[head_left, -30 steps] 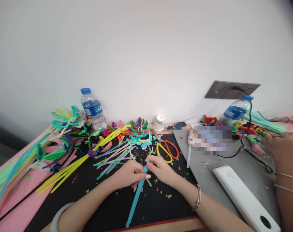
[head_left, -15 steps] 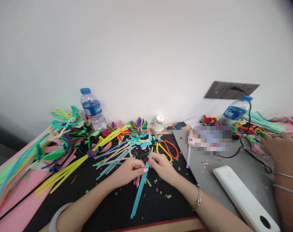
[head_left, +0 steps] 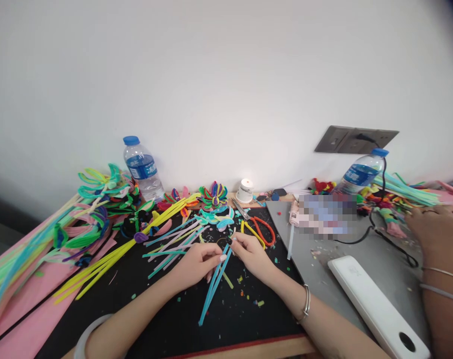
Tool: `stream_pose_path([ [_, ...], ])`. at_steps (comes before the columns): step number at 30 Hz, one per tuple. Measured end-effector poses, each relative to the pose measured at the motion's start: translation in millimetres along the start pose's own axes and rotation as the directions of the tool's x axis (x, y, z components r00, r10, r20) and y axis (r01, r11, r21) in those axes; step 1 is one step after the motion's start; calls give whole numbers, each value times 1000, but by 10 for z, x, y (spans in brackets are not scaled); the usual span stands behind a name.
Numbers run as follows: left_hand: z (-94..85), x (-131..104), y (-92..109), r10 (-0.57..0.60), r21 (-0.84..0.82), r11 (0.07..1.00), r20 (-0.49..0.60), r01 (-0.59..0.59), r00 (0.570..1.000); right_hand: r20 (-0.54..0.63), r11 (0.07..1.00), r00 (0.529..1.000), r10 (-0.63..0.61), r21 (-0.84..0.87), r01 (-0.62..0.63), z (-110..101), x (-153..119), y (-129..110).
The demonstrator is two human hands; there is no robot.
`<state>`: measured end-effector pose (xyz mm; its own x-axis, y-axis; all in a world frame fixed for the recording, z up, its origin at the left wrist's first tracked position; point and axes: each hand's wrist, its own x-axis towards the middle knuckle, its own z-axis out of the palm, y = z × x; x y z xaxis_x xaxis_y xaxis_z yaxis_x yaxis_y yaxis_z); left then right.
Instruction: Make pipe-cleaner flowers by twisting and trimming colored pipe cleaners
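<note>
Blue pipe cleaners slant down toward the front of the black mat, their upper ends between my two hands. My left hand is closed on them with thumb and fingers. Pinched at their top end is my right hand, close beside the left one. Just behind the hands lie scissors with one yellow and one red handle. Pale and teal pipe cleaners fan out to the left of my left hand.
Two water bottles stand by the wall. A glue gun, a white device and a black cable are on the right. Another person's hand is at the right edge. Pipe-cleaner flowers pile up left.
The lower ends of the blue pipe cleaners have moved slightly up and left, and the strands now show a gap near the top. Both hands remain close together.
</note>
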<state>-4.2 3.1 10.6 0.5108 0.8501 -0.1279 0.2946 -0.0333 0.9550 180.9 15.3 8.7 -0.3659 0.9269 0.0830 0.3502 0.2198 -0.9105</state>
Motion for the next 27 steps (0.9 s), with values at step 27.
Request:
stream_pose_path([
  [27,94,-39,-5,-104,-191,968,282,162,954,10,997,998,-54,-45,54,35,-38,-98],
])
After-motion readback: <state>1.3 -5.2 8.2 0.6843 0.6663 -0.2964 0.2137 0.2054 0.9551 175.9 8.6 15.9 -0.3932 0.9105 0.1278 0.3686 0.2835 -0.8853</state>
